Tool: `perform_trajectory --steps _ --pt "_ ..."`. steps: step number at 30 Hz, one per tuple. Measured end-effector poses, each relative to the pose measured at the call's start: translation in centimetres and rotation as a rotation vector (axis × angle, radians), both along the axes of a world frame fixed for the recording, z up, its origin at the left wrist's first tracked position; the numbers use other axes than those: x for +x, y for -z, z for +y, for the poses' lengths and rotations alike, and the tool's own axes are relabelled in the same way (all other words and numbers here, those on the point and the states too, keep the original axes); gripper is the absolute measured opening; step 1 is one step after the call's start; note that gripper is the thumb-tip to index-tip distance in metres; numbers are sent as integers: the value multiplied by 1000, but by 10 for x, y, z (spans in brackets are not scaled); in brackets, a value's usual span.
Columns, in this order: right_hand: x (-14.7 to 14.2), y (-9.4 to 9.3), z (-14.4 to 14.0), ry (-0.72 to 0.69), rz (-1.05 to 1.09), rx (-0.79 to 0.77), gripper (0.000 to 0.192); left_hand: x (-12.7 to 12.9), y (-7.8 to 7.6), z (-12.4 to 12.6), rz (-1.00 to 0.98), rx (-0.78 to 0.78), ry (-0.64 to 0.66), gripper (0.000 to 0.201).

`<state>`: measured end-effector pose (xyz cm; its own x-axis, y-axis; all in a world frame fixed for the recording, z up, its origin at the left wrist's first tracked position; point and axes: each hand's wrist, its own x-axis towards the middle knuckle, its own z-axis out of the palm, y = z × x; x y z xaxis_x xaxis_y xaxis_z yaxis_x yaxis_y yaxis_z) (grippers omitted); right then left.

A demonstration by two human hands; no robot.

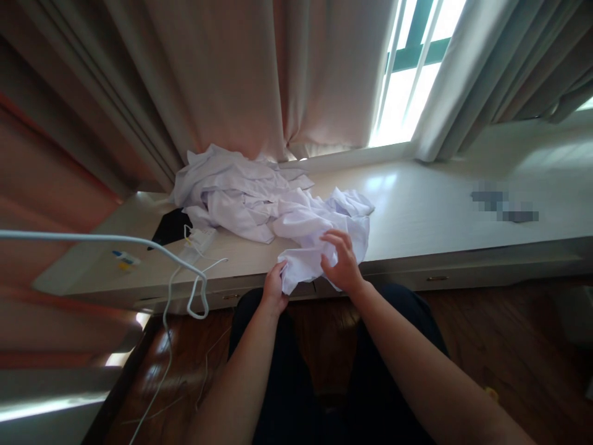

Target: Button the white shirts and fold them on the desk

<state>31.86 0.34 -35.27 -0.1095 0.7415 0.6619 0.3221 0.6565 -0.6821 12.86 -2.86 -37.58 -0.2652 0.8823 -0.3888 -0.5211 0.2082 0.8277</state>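
Note:
A crumpled white garment (315,228) lies at the front edge of a long pale desk (445,210). My left hand (275,288) pinches its lower left corner just below the desk edge. My right hand (340,262) rests on the same cloth with fingers spread and curled into the fabric. Behind it, toward the curtain, a bigger heap of white clothes (231,191) is piled up. My legs in dark trousers are below the desk.
Pink curtains (222,80) hang behind the heap, and a bright window (407,68) with a grey curtain (491,68) is to the right. A white cable (139,244), a power strip (197,241) and a black item (170,227) lie on the desk's left. Wooden floor shows below.

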Motion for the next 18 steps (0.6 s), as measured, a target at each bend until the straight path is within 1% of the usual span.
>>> perform_trajectory --steps 2,4,5,6,8,10,11,12,13,15,16,18 --pt "-3 -2 -27 -152 -245 103 50 3 -6 -5 -42 -6 -32 25" --pt "-7 -1 -46 -248 -386 131 45 8 -10 -10 -68 0 -34 25" --pt "-9 1 -51 -274 -418 126 41 11 -11 -13 -75 -2 -18 27" --pt "-12 4 -54 -291 -427 114 36 14 -11 -15 -73 -12 3 28" --pt "-16 9 -55 -299 -378 69 28 18 -12 -20 -42 -50 64 32" --pt "-18 14 -51 -266 -244 -15 22 20 -15 -27 41 -94 161 37" --pt "-18 15 -48 -230 -150 -75 20 20 -20 -33 122 -103 204 41" --pt "-17 17 -46 -186 -51 -142 19 20 -28 -40 225 -98 242 44" --pt "-16 17 -43 -142 42 -209 20 20 -39 -50 363 -74 248 45" --pt "-11 18 -37 -69 179 -313 23 21 -69 -80 646 25 219 42" --pt "-9 19 -34 -47 216 -344 24 22 -86 -99 733 78 240 40" --pt "-3 20 -28 -14 253 -381 26 22 -122 -142 778 132 286 40"
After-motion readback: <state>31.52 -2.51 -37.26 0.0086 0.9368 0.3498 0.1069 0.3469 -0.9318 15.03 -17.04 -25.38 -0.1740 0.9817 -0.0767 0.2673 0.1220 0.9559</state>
